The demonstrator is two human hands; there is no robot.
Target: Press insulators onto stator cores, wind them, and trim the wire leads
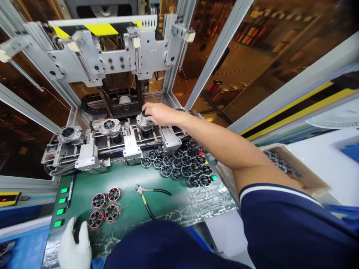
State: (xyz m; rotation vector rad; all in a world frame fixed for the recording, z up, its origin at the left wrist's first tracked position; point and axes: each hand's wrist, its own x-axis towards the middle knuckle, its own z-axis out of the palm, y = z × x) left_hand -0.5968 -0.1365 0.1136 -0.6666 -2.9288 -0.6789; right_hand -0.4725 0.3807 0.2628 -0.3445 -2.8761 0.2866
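My bare right hand [158,113] reaches forward to the winding machine, its fingers bent around a dark stator core [144,113] at a round metal holder [141,122]. The fingers partly cover that core. Two more holders to the left carry black stator cores [109,125] [68,132]. In a white glove, my left hand [74,244] rests low over the green bench's left side, thumb and fingers apart with nothing between them. Just right of it lie several stators wound with copper wire [96,219].
Side cutters [146,196] with black and green handles lie mid-bench. Several unwound stator cores [186,160] cluster at the right. Lit green buttons [62,200] line the left edge beside a pen [70,189]. Overhead, wire guide arms [137,56] hold thin wire. A cardboard box [311,179] of cores stands right.
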